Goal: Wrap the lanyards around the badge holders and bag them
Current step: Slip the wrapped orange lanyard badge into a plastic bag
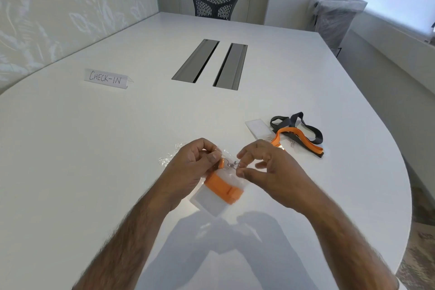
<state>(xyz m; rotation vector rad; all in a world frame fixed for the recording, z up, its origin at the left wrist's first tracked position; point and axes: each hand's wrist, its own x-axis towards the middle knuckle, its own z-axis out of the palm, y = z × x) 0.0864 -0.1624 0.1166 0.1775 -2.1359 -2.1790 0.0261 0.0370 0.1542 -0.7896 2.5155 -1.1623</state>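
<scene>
Both hands worked one bundle: the left hand gripped the badge holder at its top, the orange lanyard wound flat just below that grip, and the right hand pinched the metal clip beside it. The holder looked light and stiff. The flimsy clear bag beyond the left grip would probably slip unless pinched at its mouth.

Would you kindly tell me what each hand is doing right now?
Left hand: grips the badge holder wrapped in orange lanyard.
Right hand: pinches the metal clip.
</scene>
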